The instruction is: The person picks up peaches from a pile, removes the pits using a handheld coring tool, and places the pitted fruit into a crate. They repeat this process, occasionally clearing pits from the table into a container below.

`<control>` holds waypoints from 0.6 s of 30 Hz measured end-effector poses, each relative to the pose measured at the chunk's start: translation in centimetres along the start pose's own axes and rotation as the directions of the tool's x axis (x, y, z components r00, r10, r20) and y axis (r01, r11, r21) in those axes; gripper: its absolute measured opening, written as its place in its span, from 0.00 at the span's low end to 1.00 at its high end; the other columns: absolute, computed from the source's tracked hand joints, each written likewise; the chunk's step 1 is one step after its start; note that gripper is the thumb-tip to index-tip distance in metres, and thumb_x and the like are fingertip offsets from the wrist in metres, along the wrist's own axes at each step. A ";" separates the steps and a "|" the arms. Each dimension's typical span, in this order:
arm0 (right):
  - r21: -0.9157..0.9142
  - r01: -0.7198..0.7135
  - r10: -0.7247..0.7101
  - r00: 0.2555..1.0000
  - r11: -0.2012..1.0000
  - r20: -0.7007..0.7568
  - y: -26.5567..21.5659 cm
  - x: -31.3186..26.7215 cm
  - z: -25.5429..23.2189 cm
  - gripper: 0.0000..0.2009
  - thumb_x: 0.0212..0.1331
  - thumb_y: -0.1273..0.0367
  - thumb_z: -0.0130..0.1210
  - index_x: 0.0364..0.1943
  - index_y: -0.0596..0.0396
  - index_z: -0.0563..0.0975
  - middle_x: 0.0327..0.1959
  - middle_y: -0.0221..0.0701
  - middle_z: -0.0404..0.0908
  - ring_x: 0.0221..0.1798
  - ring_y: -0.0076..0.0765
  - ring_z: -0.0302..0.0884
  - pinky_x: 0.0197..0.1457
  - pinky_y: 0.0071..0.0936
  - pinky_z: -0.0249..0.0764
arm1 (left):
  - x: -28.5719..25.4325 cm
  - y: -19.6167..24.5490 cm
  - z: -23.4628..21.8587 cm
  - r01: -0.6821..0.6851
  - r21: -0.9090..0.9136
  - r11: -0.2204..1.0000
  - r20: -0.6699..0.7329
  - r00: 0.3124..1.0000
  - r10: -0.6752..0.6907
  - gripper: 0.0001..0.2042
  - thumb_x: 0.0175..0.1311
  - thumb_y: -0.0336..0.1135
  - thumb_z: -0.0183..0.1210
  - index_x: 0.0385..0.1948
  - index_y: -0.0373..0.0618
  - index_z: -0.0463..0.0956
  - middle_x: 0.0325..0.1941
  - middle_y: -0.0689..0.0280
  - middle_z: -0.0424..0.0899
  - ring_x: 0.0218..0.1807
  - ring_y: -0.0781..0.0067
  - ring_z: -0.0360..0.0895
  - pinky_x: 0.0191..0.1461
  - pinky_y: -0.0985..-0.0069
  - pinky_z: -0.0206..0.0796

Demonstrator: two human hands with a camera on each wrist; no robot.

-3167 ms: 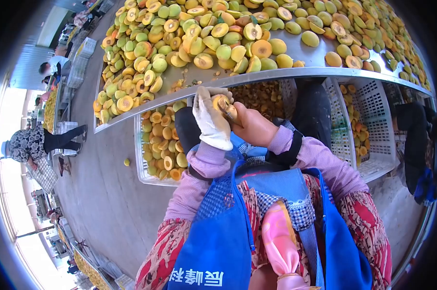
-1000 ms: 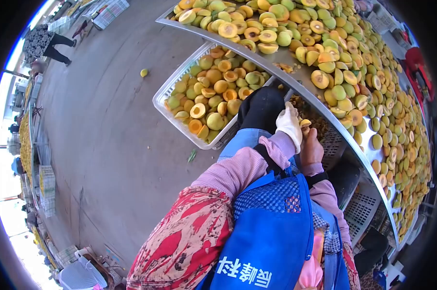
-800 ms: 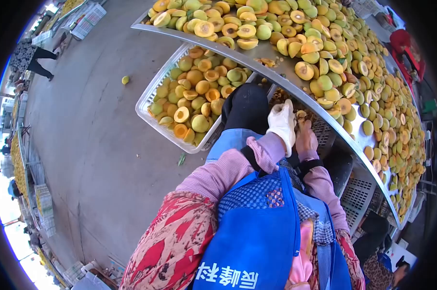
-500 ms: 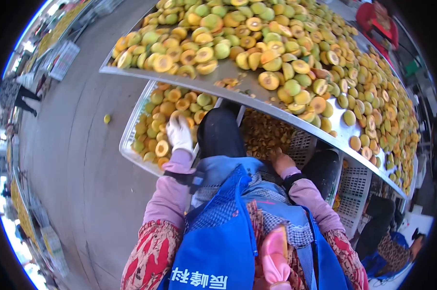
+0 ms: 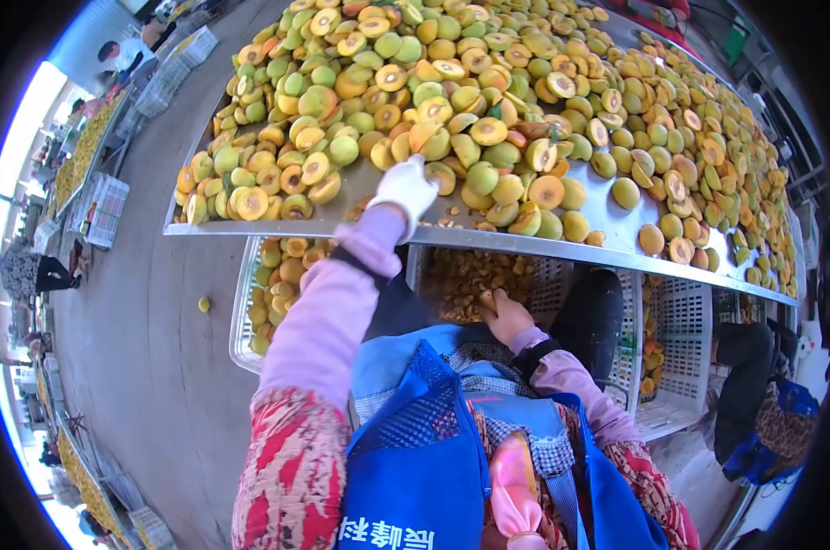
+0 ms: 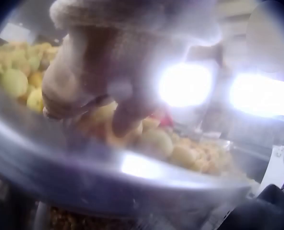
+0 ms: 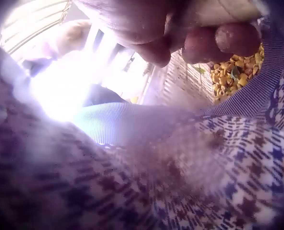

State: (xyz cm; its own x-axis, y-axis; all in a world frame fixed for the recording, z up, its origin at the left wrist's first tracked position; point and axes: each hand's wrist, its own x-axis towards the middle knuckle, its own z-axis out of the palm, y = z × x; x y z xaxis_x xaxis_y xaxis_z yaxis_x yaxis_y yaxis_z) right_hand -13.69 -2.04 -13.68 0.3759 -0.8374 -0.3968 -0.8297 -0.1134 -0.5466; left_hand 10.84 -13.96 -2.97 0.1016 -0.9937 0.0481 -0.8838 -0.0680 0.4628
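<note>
1. You are reaching your gloved left hand (image 5: 404, 186) up to the centre of the frame, onto the near edge of the bench (image 5: 608, 213).
2. Its grip is curling down onto a fruit (image 6: 111, 125) in the pile; whether it is gripping that fruit, I cannot tell.
3. Your right hand (image 5: 504, 315) is hanging lower, right of centre, over the crate of pits (image 5: 465, 280), fingers curled; what they are holding, I cannot tell.

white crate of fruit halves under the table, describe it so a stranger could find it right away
Start at the long metal table heaped with fruit. Under its near-left edge, beside the person's left sleeve, sits the white crate of yellow halves. The neighbouring crate, beside the right hand, holds small brown bits instead.
</note>
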 end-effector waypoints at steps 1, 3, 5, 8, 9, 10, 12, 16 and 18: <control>0.030 0.034 -0.034 0.999 0.999 -0.014 0.1 -0.1 -0.2 0.20 0.56 0.56 0.46 0.43 0.58 0.65 0.37 0.53 0.76 0.42 0.60 0.73 0.47 0.48 0.68 | 1.3 0.7 1.5 0.147 0.001 0.989 0.126 0.981 -0.146 0.24 0.50 0.44 0.57 0.43 0.32 0.68 0.40 0.43 0.77 0.45 0.49 0.75 0.50 0.63 0.67; 0.067 0.055 -0.052 0.998 0.996 -0.044 0.2 -0.5 -1.0 0.19 0.56 0.57 0.48 0.41 0.59 0.65 0.36 0.53 0.76 0.41 0.60 0.73 0.45 0.47 0.68 | 2.0 1.8 3.4 0.253 0.012 0.967 0.017 0.967 -0.253 0.26 0.46 0.43 0.60 0.44 0.31 0.68 0.39 0.43 0.77 0.44 0.49 0.76 0.48 0.64 0.68; 0.137 0.117 -0.108 0.991 0.984 -0.074 -0.2 -1.3 -1.6 0.18 0.55 0.58 0.51 0.38 0.59 0.66 0.35 0.52 0.76 0.40 0.61 0.73 0.40 0.47 0.69 | 1.5 2.0 3.8 0.285 -0.135 0.949 -0.053 0.954 -0.294 0.27 0.44 0.42 0.62 0.43 0.30 0.68 0.39 0.43 0.78 0.45 0.49 0.76 0.48 0.65 0.68; 0.281 0.352 -0.281 0.923 0.893 -0.263 -1.5 -2.5 -3.3 0.14 0.56 0.62 0.52 0.34 0.59 0.65 0.26 0.47 0.76 0.30 0.54 0.75 0.33 0.41 0.69 | 0.3 1.8 3.4 0.197 -0.417 0.887 -0.029 0.973 -0.230 0.24 0.43 0.39 0.64 0.40 0.31 0.70 0.37 0.50 0.79 0.40 0.60 0.78 0.44 0.71 0.70; 0.290 0.349 -0.274 0.923 0.891 -0.270 -2.2 -2.9 -4.1 0.14 0.56 0.62 0.52 0.34 0.59 0.65 0.26 0.47 0.76 0.30 0.54 0.75 0.33 0.41 0.69 | -0.6 2.1 3.3 0.156 -0.659 0.736 0.001 0.978 -0.206 0.23 0.43 0.38 0.64 0.39 0.32 0.71 0.36 0.53 0.80 0.38 0.65 0.78 0.42 0.74 0.70; 0.483 0.330 -0.234 0.940 0.811 -0.248 -3.0 -3.2 -5.0 0.13 0.57 0.64 0.51 0.33 0.58 0.65 0.22 0.42 0.73 0.26 0.47 0.73 0.31 0.38 0.68 | -2.7 4.1 1.3 0.136 -0.792 0.595 0.015 0.979 -0.205 0.17 0.44 0.33 0.62 0.36 0.36 0.72 0.33 0.59 0.79 0.36 0.70 0.76 0.41 0.75 0.70; 0.698 0.268 -0.181 0.963 0.664 -0.198 -5.2 -4.5 -7.0 0.11 0.58 0.65 0.50 0.33 0.58 0.64 0.19 0.36 0.70 0.22 0.36 0.70 0.28 0.33 0.68 | -6.9 5.2 0.1 0.164 -0.986 0.007 0.163 0.984 -0.068 0.14 0.50 0.27 0.57 0.40 0.40 0.69 0.38 0.57 0.77 0.42 0.63 0.76 0.44 0.67 0.71; 0.628 0.433 -0.269 0.900 0.647 -0.343 -8.0 -5.2 -7.7 0.12 0.59 0.64 0.50 0.35 0.60 0.65 0.24 0.43 0.72 0.28 0.43 0.72 0.32 0.35 0.68 | -12.5 6.2 0.1 0.202 -0.830 -0.519 0.208 0.977 0.048 0.15 0.63 0.30 0.46 0.51 0.39 0.62 0.48 0.51 0.74 0.52 0.56 0.72 0.56 0.62 0.66; 0.435 0.584 -0.379 0.796 0.685 -0.471 -8.2 -5.4 -7.1 0.15 0.59 0.63 0.50 0.37 0.61 0.63 0.29 0.50 0.73 0.35 0.57 0.71 0.37 0.40 0.67 | -14.6 7.1 1.3 -0.135 -0.990 0.033 -0.134 0.990 0.032 0.17 0.67 0.39 0.43 0.52 0.39 0.62 0.48 0.52 0.74 0.50 0.56 0.73 0.54 0.63 0.67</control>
State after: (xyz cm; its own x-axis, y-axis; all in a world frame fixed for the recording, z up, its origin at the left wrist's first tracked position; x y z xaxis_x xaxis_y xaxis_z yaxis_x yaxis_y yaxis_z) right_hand -11.79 -0.38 -1.82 0.4193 -0.8758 0.2390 -0.1691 -0.3340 -0.9273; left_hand 2.47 -0.06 -1.53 0.1336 -0.9743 0.1814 0.4089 0.2209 0.8854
